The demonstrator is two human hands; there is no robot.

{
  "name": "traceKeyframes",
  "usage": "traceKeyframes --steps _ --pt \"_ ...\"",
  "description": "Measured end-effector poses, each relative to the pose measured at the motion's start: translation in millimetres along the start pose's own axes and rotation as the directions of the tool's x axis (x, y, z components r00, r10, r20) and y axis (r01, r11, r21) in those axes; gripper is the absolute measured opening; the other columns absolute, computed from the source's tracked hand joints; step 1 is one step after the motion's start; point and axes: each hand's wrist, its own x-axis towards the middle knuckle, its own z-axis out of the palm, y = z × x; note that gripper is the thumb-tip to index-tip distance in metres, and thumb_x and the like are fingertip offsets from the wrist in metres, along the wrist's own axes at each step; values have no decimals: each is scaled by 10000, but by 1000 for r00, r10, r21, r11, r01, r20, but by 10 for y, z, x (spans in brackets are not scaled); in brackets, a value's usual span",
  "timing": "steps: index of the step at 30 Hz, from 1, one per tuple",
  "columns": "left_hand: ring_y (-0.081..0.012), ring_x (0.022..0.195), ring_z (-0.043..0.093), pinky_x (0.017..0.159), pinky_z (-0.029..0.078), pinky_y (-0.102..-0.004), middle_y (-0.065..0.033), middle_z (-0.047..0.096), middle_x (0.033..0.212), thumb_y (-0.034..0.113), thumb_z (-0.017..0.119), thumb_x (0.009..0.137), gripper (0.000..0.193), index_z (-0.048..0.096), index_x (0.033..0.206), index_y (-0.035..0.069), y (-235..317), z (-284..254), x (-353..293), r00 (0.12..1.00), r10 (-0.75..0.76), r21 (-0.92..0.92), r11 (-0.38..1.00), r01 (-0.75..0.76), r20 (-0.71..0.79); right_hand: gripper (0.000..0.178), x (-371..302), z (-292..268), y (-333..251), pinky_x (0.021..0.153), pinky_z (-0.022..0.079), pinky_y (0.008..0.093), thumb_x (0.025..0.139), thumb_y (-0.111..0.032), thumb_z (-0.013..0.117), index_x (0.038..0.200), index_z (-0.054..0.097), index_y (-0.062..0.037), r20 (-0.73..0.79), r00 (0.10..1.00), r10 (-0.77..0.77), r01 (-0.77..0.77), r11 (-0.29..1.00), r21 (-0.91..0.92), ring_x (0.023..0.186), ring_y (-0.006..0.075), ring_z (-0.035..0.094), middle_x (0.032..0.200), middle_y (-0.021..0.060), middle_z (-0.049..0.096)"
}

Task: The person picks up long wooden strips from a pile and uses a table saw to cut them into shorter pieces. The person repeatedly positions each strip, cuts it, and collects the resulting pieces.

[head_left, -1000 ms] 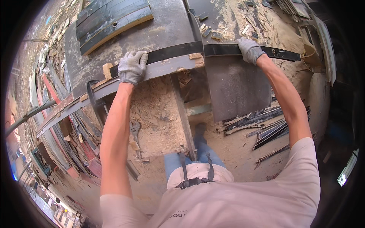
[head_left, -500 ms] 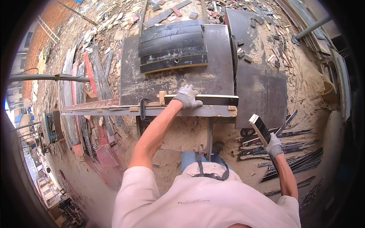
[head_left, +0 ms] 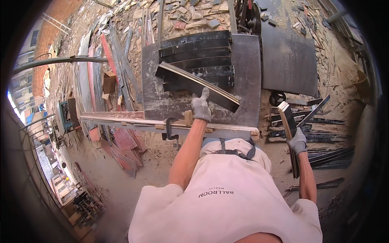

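My gloved left hand [head_left: 201, 106] grips a black-faced plywood strip [head_left: 190, 86] at its near edge, thumb up on it. The strip slants over a stack of similar black strips [head_left: 198, 44] on the dark table panel [head_left: 248, 77], its pale layered edge showing. Whether it touches the stack I cannot tell. Off to the right of the table, my gloved right hand [head_left: 298, 142] is closed around a few long black-faced plywood strips [head_left: 288, 121], held upright on a slant with pale ends away from me.
A straight fence rail [head_left: 231, 132] runs along the table's near edge, with a C-clamp [head_left: 170, 128] and a small wooden block [head_left: 188, 117] on it. A handwheel [head_left: 277, 98] and piled dark strips [head_left: 332, 156] lie right. Offcuts [head_left: 190, 16] litter the far ground.
My left hand has lifted the strip from along the fence and carried it away from me, over the stack, now slanted. The right hand still holds its strips, now steeper.
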Motion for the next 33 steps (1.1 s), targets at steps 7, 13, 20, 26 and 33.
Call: traceKeyframes --steps 7,13,20,26,33 --pt "-310 1332 533 1123 481 -531 -157 496 1533 407 864 870 829 483 1457 -37 -343 -240 110 773 -467 -235 884 403 -429 614 603 -275 -341 913 563 486 719 -248 842 1226 558 -48 66 986 -152 157 984 -80 1054 433 696 1125 245 698" --pt "-341 916 741 652 701 -382 -232 566 1334 536 658 995 812 473 1397 -146 128 -312 549 862 -469 433 748 504 -193 519 581 -228 -588 835 569 497 784 -261 814 1173 554 -38 51 938 -342 345 923 -170 953 436 707 1055 234 692" --pt "-283 1004 742 696 642 -362 -222 659 1293 639 666 945 854 526 1445 -39 188 -308 398 848 -523 838 497 225 83 381 447 -15 -1487 890 571 478 782 -84 703 1137 585 -13 157 810 -565 583 745 -325 1062 381 695 1110 211 664" --pt "-215 1261 627 1110 460 -354 -91 682 1391 198 841 871 575 661 1414 139 223 -524 -254 808 -405 805 577 -138 428 305 266 304 -2366 883 585 442 827 -86 688 1118 621 -19 199 694 -692 718 647 -256 1051 361 709 1113 209 677" --pt "-145 1070 691 984 510 -284 -44 777 1194 130 830 849 473 740 1313 145 286 -710 -183 861 -346 856 485 -176 373 755 303 279 -1801 981 502 444 733 -286 815 1366 509 -11 62 655 -753 746 632 -211 1139 340 628 1196 177 640"
